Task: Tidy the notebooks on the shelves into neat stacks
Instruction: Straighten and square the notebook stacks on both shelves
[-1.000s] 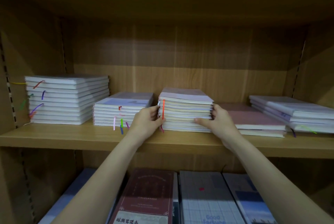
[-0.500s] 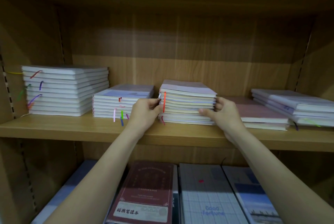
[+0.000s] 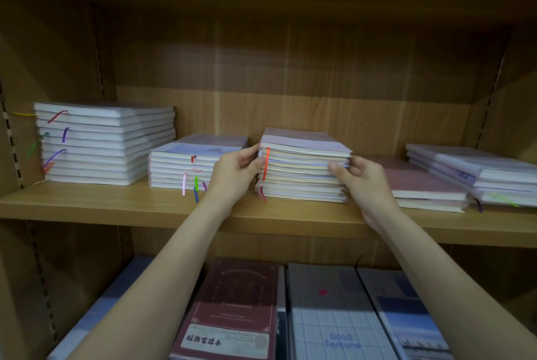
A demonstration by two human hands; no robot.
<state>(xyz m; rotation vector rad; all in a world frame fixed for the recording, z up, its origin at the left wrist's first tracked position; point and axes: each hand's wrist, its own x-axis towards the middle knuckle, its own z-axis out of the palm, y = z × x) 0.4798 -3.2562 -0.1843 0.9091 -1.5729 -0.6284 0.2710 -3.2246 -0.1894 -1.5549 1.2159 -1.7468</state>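
A middle stack of notebooks with a pale purple top cover and a red ribbon sits on the wooden shelf. My left hand grips the stack's left side near the top, thumb on the front corner. My right hand grips its right side, thumb across the front edges. The upper notebooks sit slightly askew over the lower ones. A shorter stack stands just left of my left hand, and a tall white stack is at the far left.
Two pink notebooks lie right of the held stack, with a slanted pile at the far right. On the lower shelf lie a maroon notebook, a grid-cover notebook and a blue one.
Both hands have slid up the sides of the middle stack, from near its base to its upper notebooks. The view has tilted upward a little.
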